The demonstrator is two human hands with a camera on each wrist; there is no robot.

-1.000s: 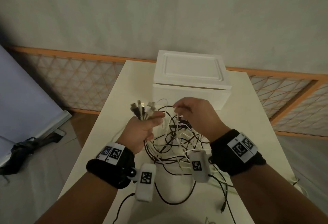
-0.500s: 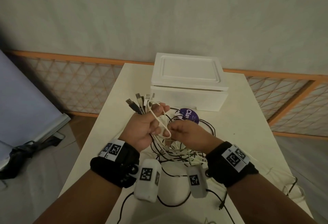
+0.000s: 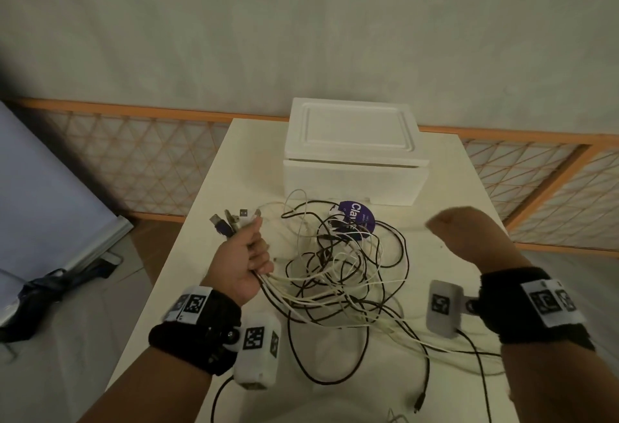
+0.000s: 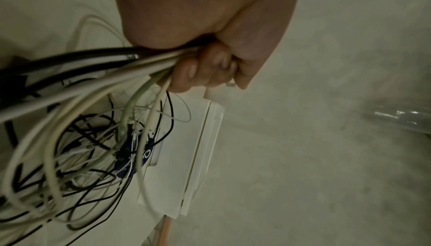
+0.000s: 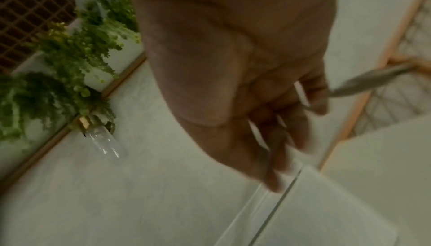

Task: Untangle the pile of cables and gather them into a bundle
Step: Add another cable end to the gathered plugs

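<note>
**One hand is holding the cable ends, the other is up in the air**

The head view is showing the left hand (image 3: 246, 263) at the middle left of the frame, its grip closing around a bunch of cables (image 3: 338, 275). The plugs (image 3: 234, 219) are sticking up out of the fist. The rest is lying in a messy pile on the counter (image 3: 445, 224).

The left wrist view is showing fingers (image 4: 205, 69) curling tight on the strands.

The right hand (image 3: 469, 235) is floating at the right. Its wrist view is too blurry to tell the grip.

A white box (image 3: 355, 151) is sitting behind the pile, hiding part of a purple tag (image 3: 356, 218).
</note>
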